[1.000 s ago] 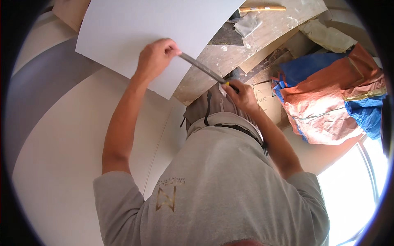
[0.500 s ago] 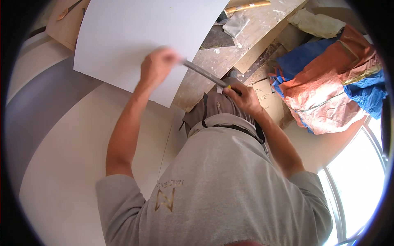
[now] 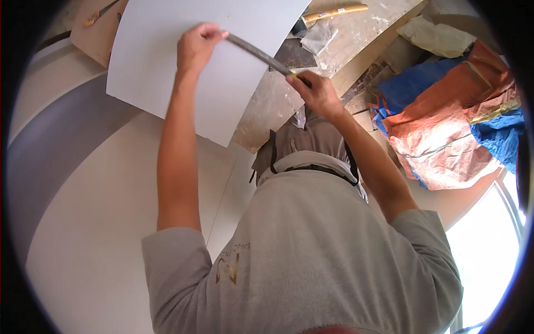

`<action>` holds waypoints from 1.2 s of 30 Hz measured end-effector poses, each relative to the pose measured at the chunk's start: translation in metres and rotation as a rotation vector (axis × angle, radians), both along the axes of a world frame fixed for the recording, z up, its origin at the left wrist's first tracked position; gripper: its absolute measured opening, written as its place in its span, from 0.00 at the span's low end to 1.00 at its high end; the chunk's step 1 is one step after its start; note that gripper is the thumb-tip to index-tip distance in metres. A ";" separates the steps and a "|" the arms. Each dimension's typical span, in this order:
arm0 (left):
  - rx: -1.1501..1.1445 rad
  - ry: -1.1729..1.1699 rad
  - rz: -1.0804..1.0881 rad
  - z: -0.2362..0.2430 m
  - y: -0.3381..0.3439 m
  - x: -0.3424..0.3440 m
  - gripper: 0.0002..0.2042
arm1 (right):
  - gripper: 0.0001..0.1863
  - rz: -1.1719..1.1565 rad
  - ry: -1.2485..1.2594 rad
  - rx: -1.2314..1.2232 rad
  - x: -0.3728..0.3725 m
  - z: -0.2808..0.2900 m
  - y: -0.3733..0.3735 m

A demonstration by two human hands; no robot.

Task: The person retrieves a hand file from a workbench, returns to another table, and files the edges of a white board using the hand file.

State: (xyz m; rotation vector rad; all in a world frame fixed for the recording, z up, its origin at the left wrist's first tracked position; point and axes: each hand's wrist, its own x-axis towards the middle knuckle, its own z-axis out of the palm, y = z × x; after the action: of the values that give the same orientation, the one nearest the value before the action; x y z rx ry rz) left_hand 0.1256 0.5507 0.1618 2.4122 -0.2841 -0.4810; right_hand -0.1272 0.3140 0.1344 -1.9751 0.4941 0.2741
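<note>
A long, flat grey bar (image 3: pixel 255 51), which looks like a file, spans the gap between my hands. My left hand (image 3: pixel 197 49) pinches its far end with thumb and fingers, above the large white board (image 3: pixel 150 78). Around the nearer end, where a bit of yellow and black shows, my right hand (image 3: pixel 320 96) is closed. The bar slants down from left to right and crosses over the board's right edge. My right fingers partly hide the handle end.
A paint-spotted plank (image 3: pixel 350 47) lies right of the board, bearing a hammer (image 3: pixel 336 12) with a wooden handle and a grey cloth (image 3: pixel 319 39). Orange and blue sheeting (image 3: pixel 439 131) is heaped at the right. A small tool (image 3: pixel 92 19) lies at the far left.
Both hands have moved up and away from my body with the file, the left also slightly leftward. My grip on both ends stays.
</note>
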 end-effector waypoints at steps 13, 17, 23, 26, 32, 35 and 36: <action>-0.076 -0.006 0.200 0.006 -0.009 -0.045 0.15 | 0.23 0.085 -0.031 0.000 -0.012 -0.008 -0.026; 0.005 0.017 0.201 0.020 -0.024 -0.003 0.16 | 0.23 0.054 -0.121 -0.027 0.028 -0.001 -0.025; -0.011 0.066 0.170 0.021 -0.022 -0.050 0.15 | 0.24 0.071 -0.051 -0.008 -0.023 0.011 -0.037; -0.032 0.068 0.129 0.020 -0.022 -0.097 0.15 | 0.24 0.102 0.012 0.032 -0.068 0.020 -0.045; 0.025 -0.010 0.147 0.021 -0.040 -0.075 0.15 | 0.24 0.045 0.024 0.043 -0.041 0.015 -0.040; -0.019 -0.076 0.145 0.012 -0.048 -0.022 0.15 | 0.24 0.027 -0.076 -0.016 0.007 -0.001 -0.041; 0.004 -0.078 0.153 0.015 -0.057 -0.004 0.16 | 0.24 0.011 -0.060 -0.021 0.025 0.000 -0.044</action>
State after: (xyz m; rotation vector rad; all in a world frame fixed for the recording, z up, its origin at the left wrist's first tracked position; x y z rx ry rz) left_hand 0.1221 0.4934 0.1769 2.4371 -0.1306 -0.3199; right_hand -0.1021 0.2702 0.1341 -2.0015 0.4489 0.2169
